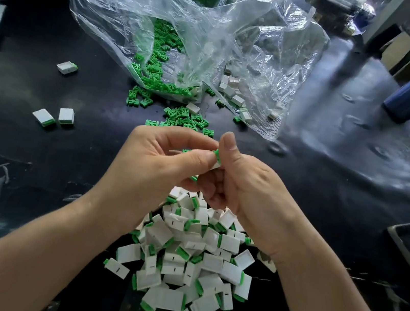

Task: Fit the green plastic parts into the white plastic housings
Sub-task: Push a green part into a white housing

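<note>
- While left hand [169, 155] and right hand [242, 185] pinch green part [216, 154] into white housing [216, 165], a skewed push may jam it.
- Dropped, it vanishes into the pile [180, 272] below the fingers.

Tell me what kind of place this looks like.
Probably a small-factory assembly bench: a clear bag spilling loose green parts, a heap of assembled white housings, and a scuffed black worktable.

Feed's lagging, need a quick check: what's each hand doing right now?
Left hand: closed, pinching the green-and-white piece.
Right hand: closed on the same piece.
</note>
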`<action>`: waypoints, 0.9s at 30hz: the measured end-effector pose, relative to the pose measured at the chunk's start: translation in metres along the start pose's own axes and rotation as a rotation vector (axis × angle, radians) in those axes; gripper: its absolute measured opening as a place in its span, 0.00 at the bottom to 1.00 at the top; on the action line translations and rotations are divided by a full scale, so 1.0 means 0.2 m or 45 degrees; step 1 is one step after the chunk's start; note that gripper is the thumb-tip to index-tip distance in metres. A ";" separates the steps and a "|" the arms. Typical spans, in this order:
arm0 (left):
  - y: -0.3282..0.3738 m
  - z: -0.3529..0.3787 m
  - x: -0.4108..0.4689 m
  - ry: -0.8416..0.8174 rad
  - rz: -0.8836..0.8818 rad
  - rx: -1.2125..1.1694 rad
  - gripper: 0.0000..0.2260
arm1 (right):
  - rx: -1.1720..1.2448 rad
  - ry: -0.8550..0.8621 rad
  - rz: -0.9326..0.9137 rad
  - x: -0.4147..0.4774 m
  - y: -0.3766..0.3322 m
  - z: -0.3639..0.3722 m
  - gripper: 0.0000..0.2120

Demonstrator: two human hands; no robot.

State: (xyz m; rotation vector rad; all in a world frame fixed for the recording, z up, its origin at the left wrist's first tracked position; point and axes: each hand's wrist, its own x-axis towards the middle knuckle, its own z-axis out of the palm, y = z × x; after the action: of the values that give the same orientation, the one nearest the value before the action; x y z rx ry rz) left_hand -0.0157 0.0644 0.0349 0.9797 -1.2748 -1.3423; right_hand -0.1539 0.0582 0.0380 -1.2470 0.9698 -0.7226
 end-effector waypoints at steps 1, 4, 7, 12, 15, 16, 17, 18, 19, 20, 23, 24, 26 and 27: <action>0.00 0.00 0.00 0.007 0.003 -0.009 0.07 | -0.017 0.003 -0.011 0.00 0.00 0.00 0.28; 0.01 0.00 0.01 -0.025 -0.011 -0.072 0.08 | -0.049 -0.012 -0.032 -0.01 -0.01 0.00 0.26; 0.02 0.00 0.01 -0.050 -0.017 -0.133 0.08 | -0.120 -0.056 -0.062 -0.01 -0.01 0.00 0.27; 0.01 0.00 0.01 -0.033 -0.012 -0.193 0.08 | -0.143 0.000 -0.117 0.00 -0.01 0.03 0.28; -0.01 0.02 0.00 0.021 0.014 -0.204 0.07 | -0.103 0.052 -0.108 0.00 0.01 0.05 0.31; -0.01 0.02 0.00 0.044 0.027 -0.204 0.06 | -0.085 0.063 -0.100 0.00 0.01 0.05 0.33; -0.02 0.03 -0.01 0.062 0.040 -0.205 0.06 | -0.062 0.071 -0.094 0.00 0.01 0.06 0.34; -0.03 0.03 -0.01 0.077 0.051 -0.208 0.06 | -0.037 0.076 -0.092 0.00 0.01 0.06 0.34; -0.04 0.04 -0.01 0.095 0.057 -0.216 0.06 | -0.015 0.081 -0.092 -0.01 0.02 0.06 0.34; -0.04 0.04 -0.01 0.114 0.059 -0.227 0.06 | 0.002 0.085 -0.092 -0.01 0.01 0.06 0.34; -0.06 0.05 -0.01 0.133 0.054 -0.266 0.04 | 0.025 0.116 -0.102 -0.01 0.02 0.08 0.34; -0.06 0.05 -0.01 0.129 0.059 -0.272 0.05 | 0.038 0.129 -0.105 -0.01 0.02 0.08 0.33; -0.06 0.05 -0.01 0.119 0.065 -0.281 0.07 | 0.066 0.156 -0.111 -0.01 0.02 0.09 0.31; -0.06 0.05 -0.01 0.126 0.062 -0.285 0.07 | 0.070 0.168 -0.115 -0.01 0.02 0.09 0.31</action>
State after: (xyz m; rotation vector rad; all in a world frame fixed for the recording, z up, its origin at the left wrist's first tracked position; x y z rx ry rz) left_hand -0.0264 0.0669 0.0234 0.8427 -1.0426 -1.3498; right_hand -0.1386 0.0680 0.0344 -1.2127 0.9988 -0.9060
